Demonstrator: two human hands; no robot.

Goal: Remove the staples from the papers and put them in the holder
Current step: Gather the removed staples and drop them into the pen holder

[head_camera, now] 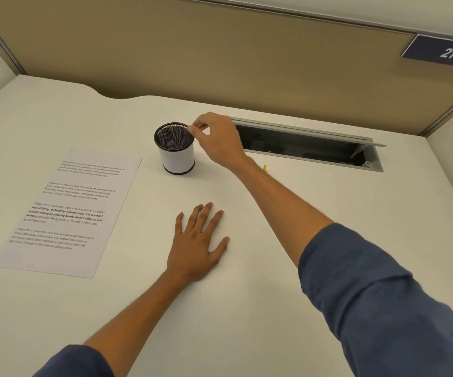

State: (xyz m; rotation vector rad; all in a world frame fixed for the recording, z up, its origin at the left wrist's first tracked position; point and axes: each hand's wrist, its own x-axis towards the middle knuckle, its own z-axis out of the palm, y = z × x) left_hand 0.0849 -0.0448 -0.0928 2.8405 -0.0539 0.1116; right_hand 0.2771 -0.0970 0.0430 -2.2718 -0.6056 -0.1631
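The holder [176, 148], a round mesh cup with a black rim and a white band around its wall, stood upright on the white desk [247, 308], toward the back and left of centre. The papers [67, 210], printed with four blocks of text, lay flat on the desk to the left of the holder and nearer the person, apart from it.

The right hand [219, 140] was extended over the desk to the holder's right rim. Its thumb and forefinger were pressed together in a pinch just above the rim, with the other fingers curled behind. Whatever sat between the fingertips was too small to identify; a staple could not be confirmed.

The left hand [198, 246] lay palm down on the desk, in front of the holder and to the right of the papers. Its fingers were straight and slightly spread, and it held nothing.

Both forearms were bare below rolled blue sleeves [383, 300]. Behind the right hand, a cable hatch [312, 148] in the desk stood open. A small yellow object [265, 167] showed just beside the right forearm. A sign [449, 51] reading 214 was fixed to the partition [219, 55].
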